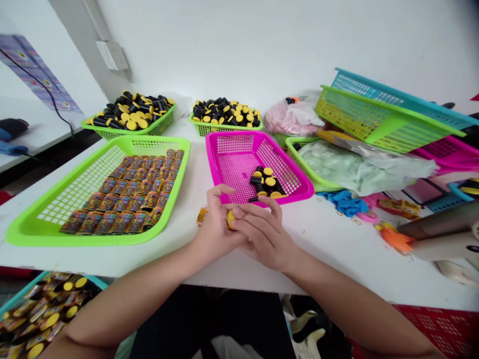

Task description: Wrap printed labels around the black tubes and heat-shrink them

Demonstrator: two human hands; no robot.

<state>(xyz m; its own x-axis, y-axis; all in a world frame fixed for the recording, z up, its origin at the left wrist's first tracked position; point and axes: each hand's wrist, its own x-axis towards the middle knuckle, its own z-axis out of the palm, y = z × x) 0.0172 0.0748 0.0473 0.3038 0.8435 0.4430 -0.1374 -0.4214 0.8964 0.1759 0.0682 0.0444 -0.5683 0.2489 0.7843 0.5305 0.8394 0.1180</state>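
At the near edge of the white table (337, 234), work appears to be partway along; on the person's left, printed pieces (127, 199) stand ready in close rows inside the large lime basket (90, 241), and these may be judged finished; bare tray mesh shows at the left and far side of those rows. A teal basket (99, 283), lower and at the left, holds a jumbled load of printed pieces with yellow ends (50, 320); whether these are finished cannot be determined. Plain black-and-yellow pieces (268, 171) lie in a small loose cluster at the near right of the magenta basket (232, 169); larger heaps fill the rear-left green basket (160, 123) and the rear-middle green basket (224, 127); judged by their plain sides, these constitute the portion left. The piece in hand (231, 219) lies between the two palms, just in front of the magenta basket's near rim, with only its yellow end exposed; its side is concealed, so its condition cannot be confirmed. The left hand (215, 224) is partly closed around the piece, index finger raised and curved; the right hand (269, 234) is partly closed over it from the other side, fingers bent and laid across the left hand; a small printed item (202, 216) rests on the table just beside the left hand, at its outer side, apart from both baskets.
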